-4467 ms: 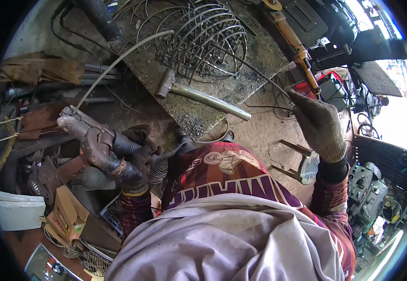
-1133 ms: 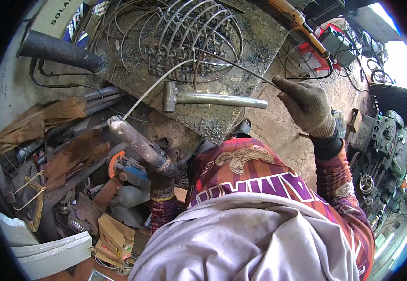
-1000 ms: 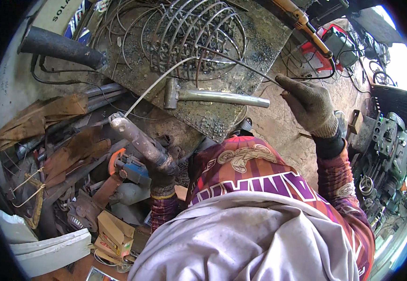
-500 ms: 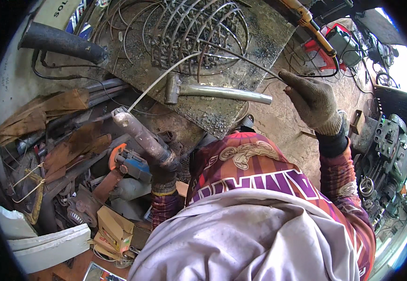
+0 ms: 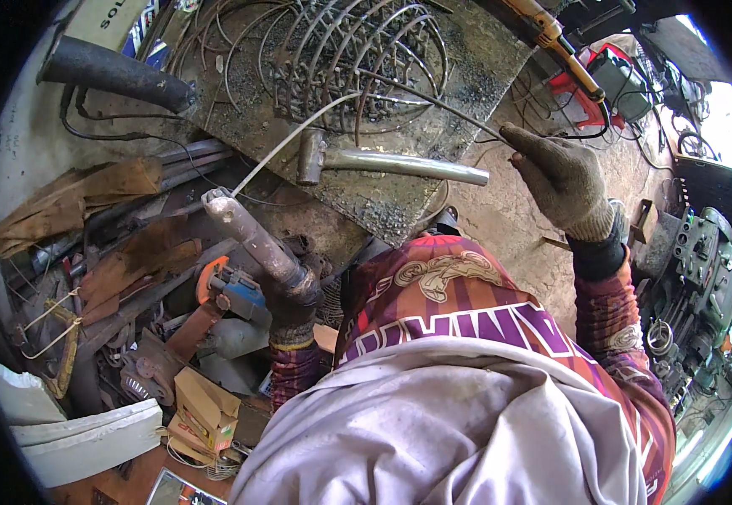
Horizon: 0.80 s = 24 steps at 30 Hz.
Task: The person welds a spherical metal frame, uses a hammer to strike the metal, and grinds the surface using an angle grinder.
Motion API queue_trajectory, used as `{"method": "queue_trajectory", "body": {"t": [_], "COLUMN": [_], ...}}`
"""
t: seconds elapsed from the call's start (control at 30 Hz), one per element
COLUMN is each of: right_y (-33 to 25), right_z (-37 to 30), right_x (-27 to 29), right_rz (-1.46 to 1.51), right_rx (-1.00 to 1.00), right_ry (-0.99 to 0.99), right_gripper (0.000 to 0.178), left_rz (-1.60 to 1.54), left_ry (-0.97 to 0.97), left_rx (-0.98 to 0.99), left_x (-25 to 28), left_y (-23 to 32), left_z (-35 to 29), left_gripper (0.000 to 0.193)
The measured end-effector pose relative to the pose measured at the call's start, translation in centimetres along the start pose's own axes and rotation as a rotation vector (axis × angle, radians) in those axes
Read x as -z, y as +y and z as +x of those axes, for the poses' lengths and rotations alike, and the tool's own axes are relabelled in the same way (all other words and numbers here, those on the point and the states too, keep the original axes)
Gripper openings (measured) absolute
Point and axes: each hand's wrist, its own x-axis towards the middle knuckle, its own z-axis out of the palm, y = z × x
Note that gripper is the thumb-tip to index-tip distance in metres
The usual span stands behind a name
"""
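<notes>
My left hand (image 5: 293, 305), in a dark glove, grips a worn brownish electrode holder (image 5: 257, 238). A pale welding electrode (image 5: 287, 146) clamped in the holder's head reaches up and right toward the metal rings. My right hand (image 5: 561, 181) wears a dirty knitted glove, its fingertips closed at the end of a thin dark metal rod (image 5: 433, 102). That rod runs up and left onto a welded piece of curved rings and short bars (image 5: 345, 63). The tips of rod and electrode come close together there; I cannot tell whether they touch.
The piece lies on a grimy metal plate (image 5: 416, 206) beside a metal hammer (image 5: 400, 164). A dark pipe (image 5: 118, 76) lies at the left. Scrap, an angle grinder (image 5: 236, 290) and a cardboard box (image 5: 204, 406) crowd the lower left. An orange-handled power tool (image 5: 555, 42) and machinery (image 5: 707, 269) are right.
</notes>
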Motion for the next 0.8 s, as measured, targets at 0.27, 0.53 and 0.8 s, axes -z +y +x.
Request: {"method": "queue_trajectory", "body": {"t": [0.27,0.53,0.8], "right_y": [-0.3,-0.3,0.0], "right_z": [0.0,-0.2,-0.3], "right_x": [0.1,-0.5,-0.5], "right_rz": [-0.017,0.100,0.040], "right_rx": [-0.037,-0.021,-0.001], "right_ry": [0.004,0.108,0.067], "right_gripper": [0.032,0.031,0.034], "left_rz": [-0.696,-0.731,-1.071], "left_ry": [-0.074,-0.325,-0.242], "left_rx": [0.437,0.662,0.629], "left_x": [-1.0,-1.1,0.7], "left_y": [-0.2,-1.3,-0.4], "left_z": [-1.2,-0.1,-1.0], "left_gripper": [0.037,0.046,0.041]}}
